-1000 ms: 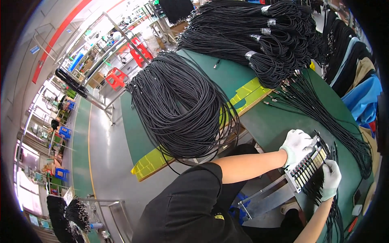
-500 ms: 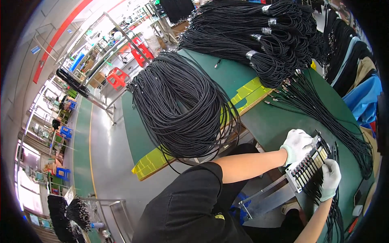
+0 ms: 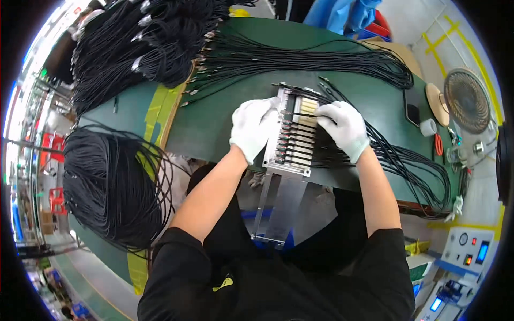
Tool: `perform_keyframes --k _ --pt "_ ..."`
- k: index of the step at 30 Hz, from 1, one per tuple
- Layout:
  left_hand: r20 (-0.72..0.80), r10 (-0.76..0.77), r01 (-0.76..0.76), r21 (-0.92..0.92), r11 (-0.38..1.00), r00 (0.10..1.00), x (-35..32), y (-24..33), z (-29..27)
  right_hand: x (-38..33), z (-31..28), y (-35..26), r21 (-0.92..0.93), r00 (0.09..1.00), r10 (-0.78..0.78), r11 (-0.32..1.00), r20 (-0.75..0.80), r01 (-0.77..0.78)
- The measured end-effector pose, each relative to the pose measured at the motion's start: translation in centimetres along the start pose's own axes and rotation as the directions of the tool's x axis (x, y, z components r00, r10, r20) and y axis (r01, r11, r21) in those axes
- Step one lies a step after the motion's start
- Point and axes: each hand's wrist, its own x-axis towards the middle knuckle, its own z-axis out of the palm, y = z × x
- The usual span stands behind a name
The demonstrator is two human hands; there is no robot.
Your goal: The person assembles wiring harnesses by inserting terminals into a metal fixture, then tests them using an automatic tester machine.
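A metal fixture (image 3: 294,169) with a row of slots lies at the table's near edge, several black cables seated across it. My left hand (image 3: 250,127), in a white glove, rests along its left side, fingertips bent together at the upper slots. What those fingertips pinch is hidden. From the other side my right hand (image 3: 345,130), also gloved, has thumb and fingers closed on a black cable (image 3: 304,114) that spans the fixture toward my left fingers. Pale blocks (image 3: 308,105) show between the hands. Further black cables trail rightward from beneath my right hand.
A big coil of black cable (image 3: 110,184) hangs over the table's left part, with tied bundles (image 3: 160,61) behind it. Loose cables (image 3: 321,59) stretch along the far side. On the right are a phone (image 3: 412,107), a tape roll (image 3: 428,127) and a fan (image 3: 467,100).
The view has swung right, bringing the fixture to the middle and the fan into sight. Both hands remain at the fixture, my right fingers now reaching over its upper slots.
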Motion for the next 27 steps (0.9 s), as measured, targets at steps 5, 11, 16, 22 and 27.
perform_keyframes --k 5,11,16,22,27 --pt "0.016 0.022 -0.022 0.004 1.0 1.0 -0.5 -0.9 0.1 0.4 0.1 0.1 -0.035 0.998 0.041 0.999 0.046 -0.039" --pt "0.052 -0.041 0.04 0.031 0.999 0.998 -0.3 0.0 -0.5 0.0 0.5 0.7 -0.06 0.998 -0.032 0.998 0.053 0.035" --pt "-0.04 0.1 -0.093 0.15 0.984 0.994 -0.3 0.2 -0.5 0.2 0.6 0.4 -0.038 0.998 -0.063 0.997 0.001 0.063" --pt "0.051 0.052 -0.059 0.158 0.986 0.997 -1.1 1.9 1.4 -0.2 0.5 0.1 0.068 0.999 -0.03 0.997 0.014 0.029" --pt "0.266 0.146 -0.205 0.21 0.956 0.953 -1.5 2.5 2.6 -0.3 1.2 1.8 0.028 1.0 0.01 1.0 0.028 -0.01"
